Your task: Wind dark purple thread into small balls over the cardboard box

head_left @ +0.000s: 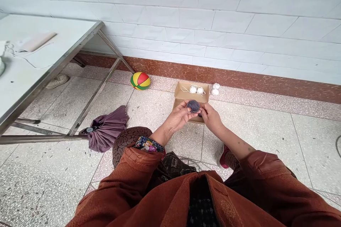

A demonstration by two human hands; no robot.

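A small dark grey ball of yarn (193,106) is gripped between the fingers of my left hand (179,117), above an opened cardboard box (179,94). My right hand (212,116) is closed at the ball's right side, thumb and fingers pinched together; whether it holds the yarn's loose end is too small to make out. Two white yarn balls (196,89) with loose strands lie in the far part of the box. Under my right fingers a bit of another dark ball (200,115) shows, mostly hidden. More white yarn balls (215,89) sit on the floor just right of the box.
A striped ball (140,81) rests by the wall. Left of me stands a metal-framed table (66,25) carrying a beige item (38,41) and white cord. A purple folded umbrella-like cloth (109,129) lies near its leg. Another person's shoe (58,81) shows beneath the table.
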